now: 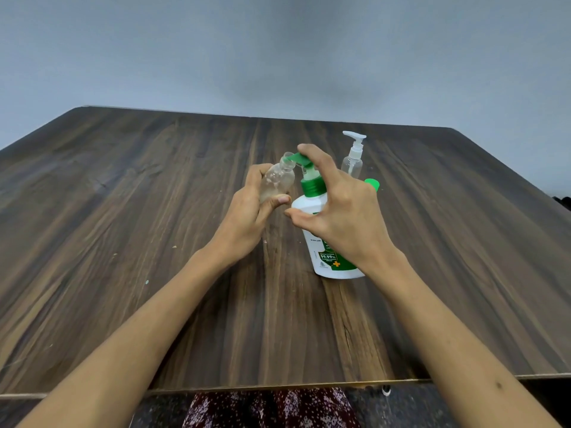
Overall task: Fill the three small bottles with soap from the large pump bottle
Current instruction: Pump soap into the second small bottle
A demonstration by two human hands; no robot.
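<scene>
The large white pump bottle (324, 257) with a green collar and green pump head stands near the middle of the wooden table (123, 242). My right hand (336, 208) is over it, index finger on the pump head, thumb stretched out to the left. My left hand (250, 211) grips a small clear bottle (276, 180), tilted with its open mouth under the green spout. Behind my right hand stands a second small clear bottle (353, 159) with a white pump top. A green cap (372, 183) peeks out beside my right hand; what it sits on is hidden.
The table's near edge (278, 386) runs across the bottom, with patterned dark red fabric (272, 409) below it. A plain grey wall (278, 57) stands behind the far edge. Small pale specks (146, 282) dot the left of the tabletop.
</scene>
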